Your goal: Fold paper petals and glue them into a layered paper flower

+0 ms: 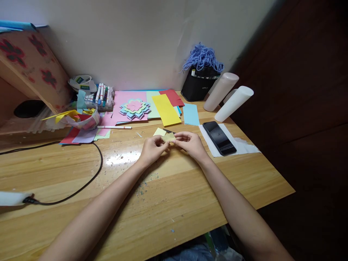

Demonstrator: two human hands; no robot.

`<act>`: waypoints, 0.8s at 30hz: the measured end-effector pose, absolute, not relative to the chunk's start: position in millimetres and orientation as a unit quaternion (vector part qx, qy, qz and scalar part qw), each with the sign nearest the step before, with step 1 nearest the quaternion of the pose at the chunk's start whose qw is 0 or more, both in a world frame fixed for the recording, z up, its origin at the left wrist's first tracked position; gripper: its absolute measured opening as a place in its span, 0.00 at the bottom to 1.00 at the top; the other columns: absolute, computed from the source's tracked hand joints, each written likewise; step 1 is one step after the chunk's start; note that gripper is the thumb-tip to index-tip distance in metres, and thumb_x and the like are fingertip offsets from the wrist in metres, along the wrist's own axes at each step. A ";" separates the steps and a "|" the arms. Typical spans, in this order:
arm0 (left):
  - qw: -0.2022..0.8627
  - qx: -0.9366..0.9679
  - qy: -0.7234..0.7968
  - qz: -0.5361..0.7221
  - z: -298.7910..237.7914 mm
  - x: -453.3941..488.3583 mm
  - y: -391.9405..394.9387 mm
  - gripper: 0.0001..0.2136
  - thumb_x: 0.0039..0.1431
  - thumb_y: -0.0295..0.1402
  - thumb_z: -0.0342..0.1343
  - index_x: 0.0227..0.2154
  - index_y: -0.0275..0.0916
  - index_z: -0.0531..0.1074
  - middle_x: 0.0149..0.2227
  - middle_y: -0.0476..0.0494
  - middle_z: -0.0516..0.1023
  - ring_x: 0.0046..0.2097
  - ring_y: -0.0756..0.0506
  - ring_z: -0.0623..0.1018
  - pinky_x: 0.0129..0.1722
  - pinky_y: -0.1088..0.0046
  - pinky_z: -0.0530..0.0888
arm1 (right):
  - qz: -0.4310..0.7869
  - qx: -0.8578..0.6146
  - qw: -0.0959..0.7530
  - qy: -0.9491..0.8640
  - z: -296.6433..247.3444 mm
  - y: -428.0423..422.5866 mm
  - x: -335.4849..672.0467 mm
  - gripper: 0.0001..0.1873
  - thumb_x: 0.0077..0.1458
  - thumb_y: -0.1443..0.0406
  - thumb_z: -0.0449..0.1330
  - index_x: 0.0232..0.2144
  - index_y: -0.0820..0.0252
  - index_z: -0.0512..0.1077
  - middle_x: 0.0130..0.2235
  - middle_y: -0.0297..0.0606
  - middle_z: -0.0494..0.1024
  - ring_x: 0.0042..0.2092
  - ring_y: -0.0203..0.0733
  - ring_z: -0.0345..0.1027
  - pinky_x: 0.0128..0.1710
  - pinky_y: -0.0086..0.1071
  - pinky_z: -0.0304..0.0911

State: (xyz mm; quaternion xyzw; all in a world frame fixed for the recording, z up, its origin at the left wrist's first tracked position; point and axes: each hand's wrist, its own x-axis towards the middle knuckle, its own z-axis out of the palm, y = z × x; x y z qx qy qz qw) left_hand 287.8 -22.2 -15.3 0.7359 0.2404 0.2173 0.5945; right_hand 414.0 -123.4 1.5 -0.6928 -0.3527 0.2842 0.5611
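Both my hands meet over the middle of the wooden desk (163, 203) and pinch a small pale yellow-green piece of paper (169, 137). My left hand (152, 149) grips its left end with closed fingers. My right hand (189, 142) grips its right end, fingers curled. A second small pale yellow-green scrap (159, 132) lies on the desk just behind the held piece. A dark thin tool (168, 131) lies partly hidden beside it.
Sheets of coloured paper (165, 108) and a layered paper flower (135, 108) lie at the back. A black phone (219, 137) rests on white paper at right, near two white tubes (233, 103) and a black pen pouch (198, 87). At left: markers (102, 95), a scrap bowl (86, 118), a black cable (89, 181).
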 end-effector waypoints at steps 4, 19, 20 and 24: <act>0.588 0.741 0.229 0.228 -13.9 287.1 -22.1 0.14 0.50 0.42 0.54 0.23 0.34 0.70 0.25 0.42 0.77 0.28 0.47 0.75 0.28 0.74 0.69 | 0.301 -0.692 0.546 -0.363 4.6 -124.9 416.8 0.12 0.40 0.59 0.63 0.25 0.64 0.73 0.27 0.38 0.76 0.28 0.37 0.68 0.30 0.31 0.65; 0.618 0.718 0.248 0.200 -9.4 288.2 -22.7 0.15 0.50 0.42 0.54 0.24 0.32 0.74 0.24 0.40 0.77 0.26 0.46 0.76 0.26 0.74 0.70 | 0.271 -0.705 0.554 -0.349 -2.9 -122.1 412.5 0.12 0.42 0.58 0.62 0.25 0.64 0.72 0.24 0.37 0.75 0.25 0.35 0.67 0.25 0.27 0.62; 0.622 0.716 0.246 0.199 -9.4 288.2 -22.6 0.15 0.50 0.42 0.54 0.24 0.32 0.74 0.24 0.40 0.77 0.26 0.46 0.76 0.26 0.74 0.70 | 0.269 -0.706 0.554 -0.350 -2.8 -122.0 412.1 0.12 0.43 0.59 0.62 0.25 0.64 0.72 0.24 0.37 0.75 0.25 0.35 0.67 0.25 0.27 0.62; 0.615 0.722 0.242 0.207 -9.5 288.4 -22.3 0.15 0.49 0.42 0.55 0.22 0.33 0.73 0.25 0.40 0.78 0.27 0.46 0.77 0.27 0.74 0.70 | 0.265 -0.704 0.557 -0.353 -3.7 -120.9 411.2 0.12 0.43 0.59 0.61 0.24 0.64 0.71 0.24 0.37 0.75 0.25 0.35 0.66 0.25 0.27 0.62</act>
